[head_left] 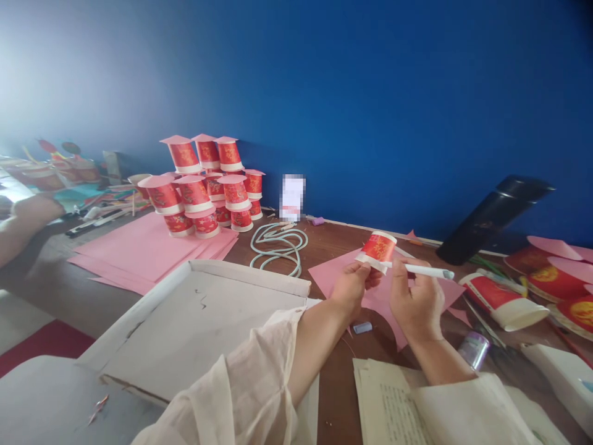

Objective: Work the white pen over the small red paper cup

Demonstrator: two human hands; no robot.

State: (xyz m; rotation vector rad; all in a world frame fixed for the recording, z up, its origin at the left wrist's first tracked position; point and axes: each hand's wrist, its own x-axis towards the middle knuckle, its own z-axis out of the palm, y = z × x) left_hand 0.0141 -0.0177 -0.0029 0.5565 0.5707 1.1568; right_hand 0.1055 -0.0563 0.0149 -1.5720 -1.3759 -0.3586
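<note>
My left hand (354,285) is closed round the rim of a red paper cup (377,247) with a gold pattern and white edges. The cup is tilted, with its wide rim low and to the left. In my right hand (419,303) is a slim white pen-like tube (430,271), gripped as one grips a pen. One end points at the cup's side, though my fingers hide whether it touches. Under both hands lies a cut pink paper sheet (331,272). A small light-coloured cylinder (362,327) lies just below my left wrist.
Several red cups (194,194) with pink paper squares stand stacked on pink sheets (134,253). Nearby are a white box lid (185,334), a coiled cable (280,247), a leaning black bottle (491,216), a lying cup (504,300) and a booklet (389,395). Another person's hand (37,211) is far left.
</note>
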